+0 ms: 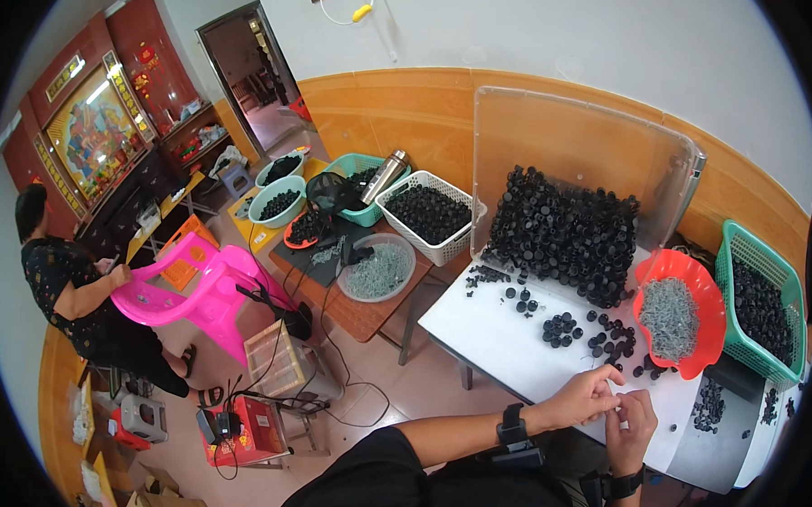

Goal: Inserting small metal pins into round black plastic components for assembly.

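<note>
Left hand [585, 397]: fingers curled, thumb and index drawn narrow. Right hand [632, 426]: fingers bent, tips close to the left's; the two nearly meet over the near edge of the white table [475, 324]. Any small piece pinched between them: cannot tell. Loose black caps [616, 340] lie on the table just beyond the hands; red bowl [714, 312] of screws [668, 321] stands beside these caps, to their right.
</note>
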